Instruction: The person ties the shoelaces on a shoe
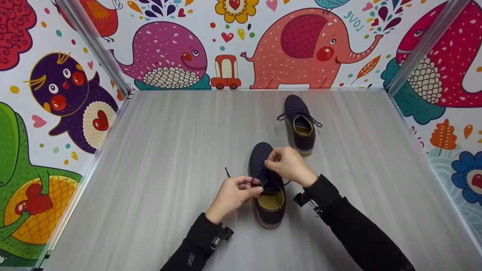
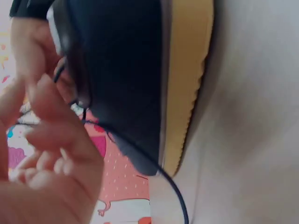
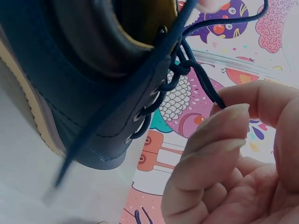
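Note:
A dark navy lace-up shoe (image 1: 272,217) with a yellowish insole stands upright on the grey surface, toe pointing away. My left hand (image 1: 232,196) is at the left of its opening, with thumb and fingertips pinching a shoelace; one lace tip juts out left of the hand. Over the lacing, my right hand (image 1: 294,165) pinches a doubled shoelace (image 3: 205,83) between thumb and fingers. That loop rises from a crossing of laces at the top eyelets in the right wrist view. Another lace end (image 2: 156,163) hangs along the shoe's side in the left wrist view.
The matching shoe (image 1: 295,106) stands farther back to the right, its laces tied in a bow. Printed cartoon panels (image 1: 229,41) wall in the back and both sides of the grey surface (image 1: 169,139), with metal posts (image 1: 94,47) at the corners.

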The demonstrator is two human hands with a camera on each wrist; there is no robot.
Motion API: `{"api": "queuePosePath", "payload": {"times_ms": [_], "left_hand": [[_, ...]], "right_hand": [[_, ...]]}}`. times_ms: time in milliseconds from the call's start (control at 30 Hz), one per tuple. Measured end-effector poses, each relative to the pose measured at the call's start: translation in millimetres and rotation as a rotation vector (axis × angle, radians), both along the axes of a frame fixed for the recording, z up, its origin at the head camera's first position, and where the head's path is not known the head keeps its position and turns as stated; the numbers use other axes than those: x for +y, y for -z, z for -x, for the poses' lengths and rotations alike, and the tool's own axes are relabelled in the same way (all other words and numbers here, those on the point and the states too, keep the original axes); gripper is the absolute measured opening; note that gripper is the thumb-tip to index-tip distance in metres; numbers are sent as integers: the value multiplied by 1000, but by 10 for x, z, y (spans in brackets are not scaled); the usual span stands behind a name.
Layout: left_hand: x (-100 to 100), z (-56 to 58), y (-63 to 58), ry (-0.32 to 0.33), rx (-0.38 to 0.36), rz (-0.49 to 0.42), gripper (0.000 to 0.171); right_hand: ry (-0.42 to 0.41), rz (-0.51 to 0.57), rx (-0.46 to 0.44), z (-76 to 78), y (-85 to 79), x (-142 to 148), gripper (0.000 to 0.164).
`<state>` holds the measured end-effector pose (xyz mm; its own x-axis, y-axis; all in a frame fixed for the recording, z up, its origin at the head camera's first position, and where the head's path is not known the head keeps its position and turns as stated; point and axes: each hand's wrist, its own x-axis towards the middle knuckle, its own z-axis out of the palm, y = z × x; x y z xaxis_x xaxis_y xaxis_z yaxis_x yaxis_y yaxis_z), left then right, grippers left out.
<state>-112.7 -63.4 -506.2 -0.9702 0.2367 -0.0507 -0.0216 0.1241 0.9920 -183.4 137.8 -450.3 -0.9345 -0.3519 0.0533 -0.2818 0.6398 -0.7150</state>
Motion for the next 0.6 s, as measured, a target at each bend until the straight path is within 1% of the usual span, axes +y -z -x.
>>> {"api": "queuePosePath", "payload": {"times_ms": [67,200,267,367,400,467,600], "left_hand": [[-47,26,-22,8,-18,-11,32],[-110,78,-52,-2,-43,-6,39],[-122,92,-64,10,-56,-3,35],[-124,102,-84,39,-84,-8,24],[-119,105,-91,44,-98,-27,21],[-94,111,-109,34,-146,-112,18],[13,129,-116,-31,-214,-342,15]], "right_hand": [[-1,3,6,4,-2,5,16],[-2,11,3,2,-8,13,16],[-5,13,1,-1,-10,14,16],[-9,9,-1,-4,-14,14,16],[-9,8,-1,-3,-14,15,16],[-5,3,-1,-3,-22,12,16],[7,-2,-3,-5,-26,9,16]]}}
